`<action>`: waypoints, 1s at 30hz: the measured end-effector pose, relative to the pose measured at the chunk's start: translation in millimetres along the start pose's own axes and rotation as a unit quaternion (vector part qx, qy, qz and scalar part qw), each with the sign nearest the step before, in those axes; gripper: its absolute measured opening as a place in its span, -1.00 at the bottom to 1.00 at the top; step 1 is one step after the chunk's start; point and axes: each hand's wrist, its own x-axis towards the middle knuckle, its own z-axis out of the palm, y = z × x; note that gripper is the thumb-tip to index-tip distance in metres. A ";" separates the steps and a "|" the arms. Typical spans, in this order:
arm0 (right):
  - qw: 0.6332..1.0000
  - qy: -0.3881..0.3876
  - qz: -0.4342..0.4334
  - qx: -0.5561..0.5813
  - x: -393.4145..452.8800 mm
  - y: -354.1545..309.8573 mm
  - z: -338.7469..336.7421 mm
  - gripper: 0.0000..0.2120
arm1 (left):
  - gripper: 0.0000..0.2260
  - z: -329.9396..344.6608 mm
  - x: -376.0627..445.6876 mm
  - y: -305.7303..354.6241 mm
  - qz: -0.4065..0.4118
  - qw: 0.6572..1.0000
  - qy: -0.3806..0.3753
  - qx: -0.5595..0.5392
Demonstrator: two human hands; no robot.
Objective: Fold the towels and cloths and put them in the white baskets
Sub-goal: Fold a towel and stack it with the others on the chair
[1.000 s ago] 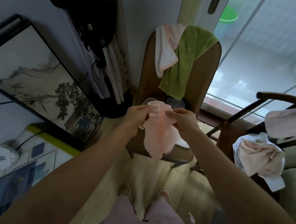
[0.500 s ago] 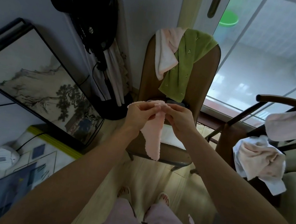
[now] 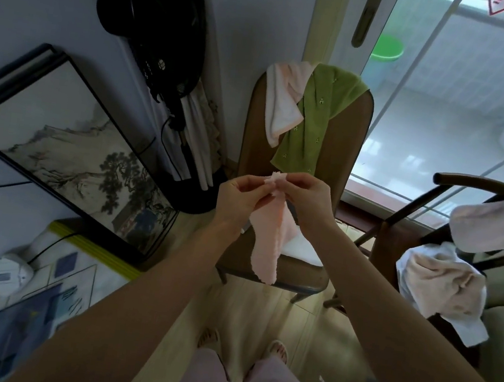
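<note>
A small pink cloth hangs in a narrow strip in front of the brown chair. My left hand and my right hand pinch its top edge close together, at about chest height above the seat. A white folded cloth lies on the chair seat behind the pink one. A green towel and a pale pink-white towel hang over the chair back. No white basket is in view.
A second dark chair at the right carries a crumpled beige-white towel and a pink towel. A black standing fan and a framed painting lean at the left wall. A glass sliding door is behind.
The pink cloth, spread wider a second ago, now hangs as a narrow strip. Both hands have come closer together at its top edge and sit a little higher.
</note>
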 end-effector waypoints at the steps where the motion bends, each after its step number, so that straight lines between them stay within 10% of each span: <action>1: 1.000 -0.001 0.009 0.005 -0.9 -1.0 -1.5 -0.92 | -0.90 -0.8 -1.0 1.0 0.003 1.000 -0.004 0.004; 30: 0.996 -0.029 -0.062 -0.052 -2.9 -17.9 -8.5 -0.90 | -0.91 -5.9 7.8 16.5 0.020 0.999 -0.048 0.000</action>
